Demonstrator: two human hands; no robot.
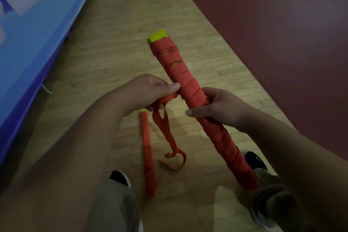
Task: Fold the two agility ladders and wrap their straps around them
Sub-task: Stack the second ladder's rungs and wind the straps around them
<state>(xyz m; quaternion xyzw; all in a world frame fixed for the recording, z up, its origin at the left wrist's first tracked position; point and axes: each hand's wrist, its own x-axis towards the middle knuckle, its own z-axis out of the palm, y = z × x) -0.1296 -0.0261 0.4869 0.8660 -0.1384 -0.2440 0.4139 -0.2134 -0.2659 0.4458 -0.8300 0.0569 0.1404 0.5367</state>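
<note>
Blue padding (37,34) is seen along the far left, well apart from the work. Further right, the left hand (148,92) is held just left of the bundle, and the loose strap (166,132) is pinched between its thumb and curled fingers. The slack tail hangs down from those fingers, and its end is curled on the wooden floor (105,58). Below that hand, the other ladder (147,149) is laid on the floor between the shoes (120,177), wrapped over nearly all its length.

Right of the left fingers, the held ladder (178,69) is raised off the floor. Its long axis runs from the yellow end (157,36), up and away, down towards the person's right leg. The strap comes off the bundle on its left side, by the left thumb, so the left hand is judged nearer to the free end. The right hand (218,107) is closed round the middle of the bundle, fingers curled over it.

The next turn is judged to need the tail carried round the bundle. Open room is seen above and below it, though a dark red surface (273,24) stands near on the right.
</note>
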